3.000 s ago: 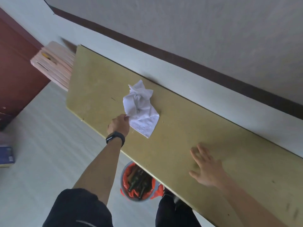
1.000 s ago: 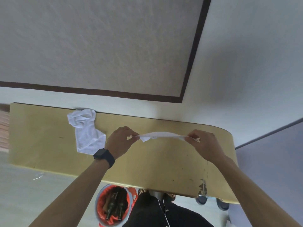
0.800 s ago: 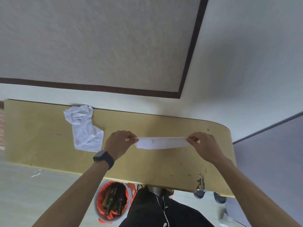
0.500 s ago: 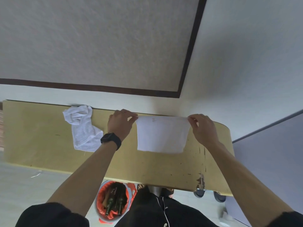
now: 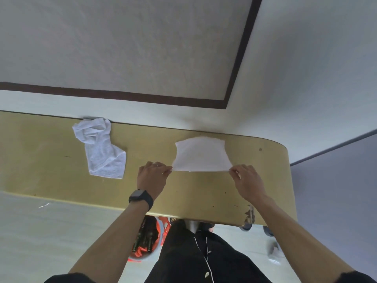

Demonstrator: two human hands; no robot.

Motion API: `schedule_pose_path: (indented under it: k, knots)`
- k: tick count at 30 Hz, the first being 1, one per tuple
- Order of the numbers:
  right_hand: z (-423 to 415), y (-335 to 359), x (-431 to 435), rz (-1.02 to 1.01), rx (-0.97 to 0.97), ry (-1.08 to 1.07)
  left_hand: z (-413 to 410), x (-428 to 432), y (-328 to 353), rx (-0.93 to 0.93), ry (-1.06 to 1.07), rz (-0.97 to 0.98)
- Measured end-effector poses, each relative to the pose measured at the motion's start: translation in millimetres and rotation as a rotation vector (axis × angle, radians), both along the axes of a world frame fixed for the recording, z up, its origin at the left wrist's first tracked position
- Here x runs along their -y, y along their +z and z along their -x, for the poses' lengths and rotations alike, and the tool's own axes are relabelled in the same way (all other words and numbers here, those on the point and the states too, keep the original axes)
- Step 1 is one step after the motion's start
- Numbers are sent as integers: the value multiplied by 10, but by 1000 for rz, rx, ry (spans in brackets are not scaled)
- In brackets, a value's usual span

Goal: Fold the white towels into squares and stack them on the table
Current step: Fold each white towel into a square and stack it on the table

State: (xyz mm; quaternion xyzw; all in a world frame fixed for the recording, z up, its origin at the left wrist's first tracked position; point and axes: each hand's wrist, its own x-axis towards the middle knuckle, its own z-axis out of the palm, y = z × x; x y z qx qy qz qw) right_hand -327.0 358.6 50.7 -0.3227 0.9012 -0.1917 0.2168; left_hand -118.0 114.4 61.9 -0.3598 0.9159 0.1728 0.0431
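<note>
L hand & R hand each pinch a near corner of a white towel betw. thumb & fingertips, near edge stretched taut betw. them; far edge looks to rest on the yellow table close to the wall, tho can't tell if the middle touches or floats. 2nd towel, crumpled & unfolded, lies on table well to the left, its bunched end up against the wall. Black watch on L wrist; orange-lined bin on floor under table edge.
</note>
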Motion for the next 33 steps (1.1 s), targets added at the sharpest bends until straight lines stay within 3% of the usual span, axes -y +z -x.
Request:
schedule_pose_path:
  k: [4, 9, 14, 20, 33]
  knots:
    - [-340, -396, -266, -208, 175, 24, -296, -337, -327, 229, -72, -104]
    - [-626, -578, -472, -359, 288, 43, -596, -558, -551, 344, -76, -304]
    - [-480, -625, -287, -296, 377, -97, -385, -419, -700, 162, 194, -501]
    - [-48, -775, 96, -26, 278, -303, 163, -29, -916, -84, 423, -591]
    - [182, -1247, 306, -4, 250, -390, 346, 169, -1342, -24, 387, -457]
